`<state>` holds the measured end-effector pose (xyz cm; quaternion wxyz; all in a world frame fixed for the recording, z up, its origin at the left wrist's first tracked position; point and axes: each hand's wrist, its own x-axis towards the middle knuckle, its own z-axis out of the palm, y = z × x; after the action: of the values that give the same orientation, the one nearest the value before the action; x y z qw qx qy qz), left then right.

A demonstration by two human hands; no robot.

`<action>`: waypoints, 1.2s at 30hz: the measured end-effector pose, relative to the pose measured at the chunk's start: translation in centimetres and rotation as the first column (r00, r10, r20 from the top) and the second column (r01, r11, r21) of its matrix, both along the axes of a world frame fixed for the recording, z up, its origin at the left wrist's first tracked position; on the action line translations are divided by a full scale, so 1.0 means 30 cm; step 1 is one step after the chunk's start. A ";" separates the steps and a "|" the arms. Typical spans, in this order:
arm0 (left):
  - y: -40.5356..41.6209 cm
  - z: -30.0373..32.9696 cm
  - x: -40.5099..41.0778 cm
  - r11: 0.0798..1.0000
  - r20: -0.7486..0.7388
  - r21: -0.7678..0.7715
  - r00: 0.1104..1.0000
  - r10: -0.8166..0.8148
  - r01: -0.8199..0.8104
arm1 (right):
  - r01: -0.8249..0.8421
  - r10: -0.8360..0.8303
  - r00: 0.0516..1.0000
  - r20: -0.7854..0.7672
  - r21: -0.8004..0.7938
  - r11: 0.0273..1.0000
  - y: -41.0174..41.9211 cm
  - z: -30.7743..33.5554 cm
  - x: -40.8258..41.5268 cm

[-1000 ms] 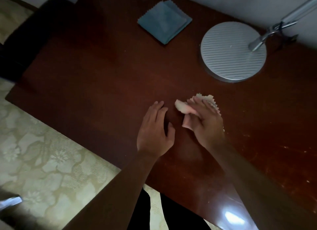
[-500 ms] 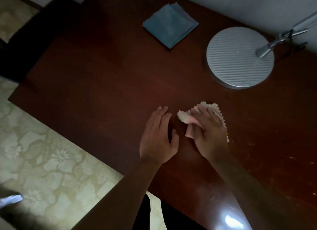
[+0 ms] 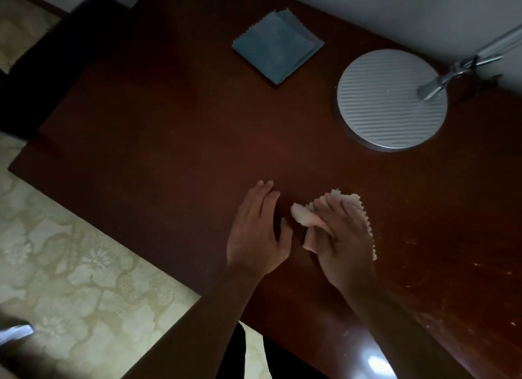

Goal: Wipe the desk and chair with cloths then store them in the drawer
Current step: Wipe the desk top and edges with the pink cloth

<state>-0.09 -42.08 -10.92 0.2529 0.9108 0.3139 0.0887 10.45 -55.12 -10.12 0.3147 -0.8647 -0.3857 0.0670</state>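
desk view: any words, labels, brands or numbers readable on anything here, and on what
None can be read. The blue cloth, the pale cloth under the right hand, the lamp base and the desk show no print in this dim view.

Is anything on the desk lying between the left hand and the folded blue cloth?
Nothing visible. Bare desk lies between the left hand and the blue cloth. The lamp base sits off to the right, and the right hand presses the pale cloth.
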 end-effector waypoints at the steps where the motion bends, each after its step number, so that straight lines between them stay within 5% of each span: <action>1: -0.001 0.001 0.002 1.000 0.003 0.000 1.000 -0.001 0.001 | 0.001 -0.001 1.000 0.012 0.000 1.000 0.013 -0.002 0.011; 11: -0.005 -0.002 0.011 1.000 -0.005 0.005 1.000 0.005 -0.005 | -0.048 0.048 0.999 0.003 0.037 0.998 -0.185 -0.004 -0.075; 18: -0.005 -0.003 0.007 1.000 -0.018 0.016 1.000 -0.006 0.006 | 0.274 -0.274 0.961 -0.029 -0.028 0.961 -0.055 0.008 0.167; 24: -0.009 -0.002 0.005 0.999 0.010 0.035 1.000 -0.007 0.007 | -0.019 0.019 1.000 0.006 -0.003 1.000 -0.169 -0.009 -0.014; 30: -0.007 -0.006 0.007 0.999 -0.006 0.039 1.000 -0.010 0.010 | 0.267 -0.267 0.964 0.016 0.004 0.964 -0.052 0.000 0.196; 36: -0.008 -0.002 0.009 1.000 0.000 0.024 1.000 -0.009 0.009 | -0.048 0.048 0.999 -0.007 0.009 0.999 -0.128 -0.031 -0.082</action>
<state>0.18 -42.31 -10.98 0.2422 0.9152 0.3088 0.0915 7.99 -58.96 -11.05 0.3184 -0.8535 -0.4054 0.0761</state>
